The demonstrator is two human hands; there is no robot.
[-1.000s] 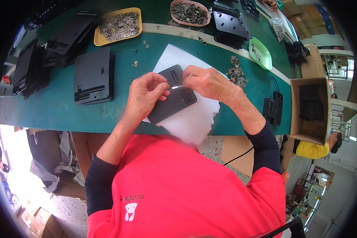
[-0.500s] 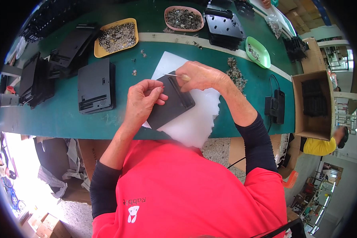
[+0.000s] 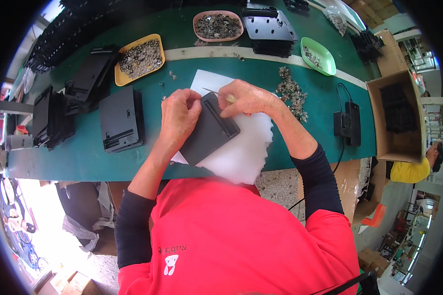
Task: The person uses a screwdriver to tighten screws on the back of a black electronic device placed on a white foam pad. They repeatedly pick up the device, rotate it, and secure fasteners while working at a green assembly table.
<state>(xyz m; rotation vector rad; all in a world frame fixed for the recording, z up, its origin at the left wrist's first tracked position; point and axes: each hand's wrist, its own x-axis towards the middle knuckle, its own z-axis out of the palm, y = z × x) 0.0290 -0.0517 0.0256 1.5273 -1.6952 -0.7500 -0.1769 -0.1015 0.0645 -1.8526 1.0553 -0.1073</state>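
Note:
In front of me a black plastic panel (image 3: 202,142) lies tilted on a sheet of white foam (image 3: 246,157). A long raised slot runs near its right edge. My left hand (image 3: 181,113) is at the panel's upper left edge, thumb and fingers pinched together; whatever is between them is too small to make out. My right hand (image 3: 248,98) is closed around a thin pointed metal tool with a pale handle (image 3: 230,99), like an awl. Its tip points left, just above the panel's top edge, close to my left fingertips.
Small metal parts fill a yellow tray (image 3: 118,73), a pink tray (image 3: 195,28) and a green tray (image 3: 330,66). A loose heap of parts (image 3: 291,93) lies right. Black panels (image 3: 120,118) are stacked left. A black power adapter (image 3: 347,123) and a cardboard box (image 3: 401,152) stand right.
My left hand has moved up toward the panel's top corner, and its fingers have drawn closer together. My right hand keeps the tool near the same spot. The view has shifted slightly.

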